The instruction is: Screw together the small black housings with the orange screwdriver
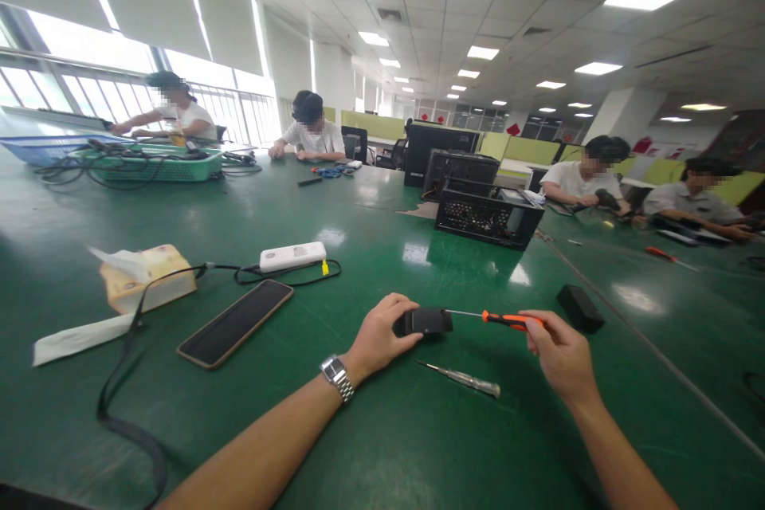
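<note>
My left hand [382,335], with a metal watch on its wrist, is closed around one end of a small black box-like part [433,321] on the green table. In my right hand [559,355] is an orange-and-black screwdriver [505,319], gripped by its handle. Its thin shaft points left, and the tip meets the right upper edge of the black part; whether it sits in a screw I cannot tell. A second, clear-handled screwdriver [466,379] lies just in front of the part. To the right of my right hand rests a black block [580,308].
At left lie a phone [237,323], a tissue pack [152,279] and a white power bank-like device [292,256] with a black cable. Open computer cases [490,215] stand ahead. A green basket [158,165] holds cables. Several people sit around the table. Another screwdriver [669,257] lies far right.
</note>
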